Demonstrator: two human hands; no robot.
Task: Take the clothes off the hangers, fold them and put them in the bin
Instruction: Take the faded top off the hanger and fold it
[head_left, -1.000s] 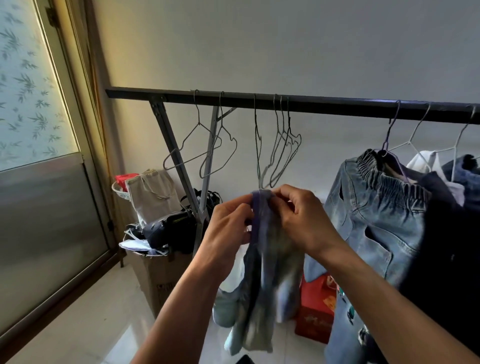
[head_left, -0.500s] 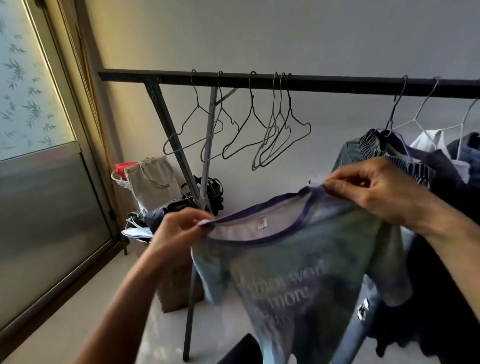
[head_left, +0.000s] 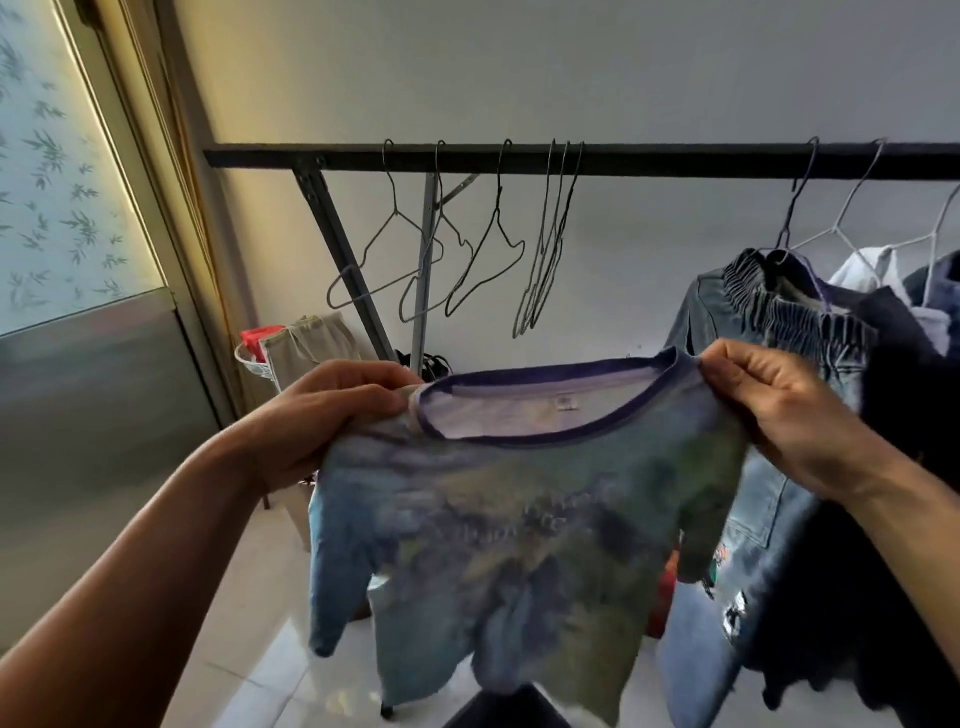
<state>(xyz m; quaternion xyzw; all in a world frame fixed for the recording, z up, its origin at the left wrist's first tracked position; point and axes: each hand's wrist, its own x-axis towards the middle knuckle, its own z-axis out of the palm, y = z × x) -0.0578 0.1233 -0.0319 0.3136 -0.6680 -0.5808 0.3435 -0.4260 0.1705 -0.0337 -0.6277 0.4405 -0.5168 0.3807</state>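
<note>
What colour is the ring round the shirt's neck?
The shirt has a dark purple neckband; the head view shows it.

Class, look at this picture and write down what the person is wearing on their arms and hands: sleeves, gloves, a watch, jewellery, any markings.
Nothing is worn. The left hand and the right hand have no gloves and no rings that show. Neither wrist carries a watch or band. Both arms are uncovered right to the picture's edge, so no sleeve is in view. No markings show.

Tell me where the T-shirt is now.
In the head view, the T-shirt hangs at centre, held between the left hand and right hand, below the empty hangers.
</note>
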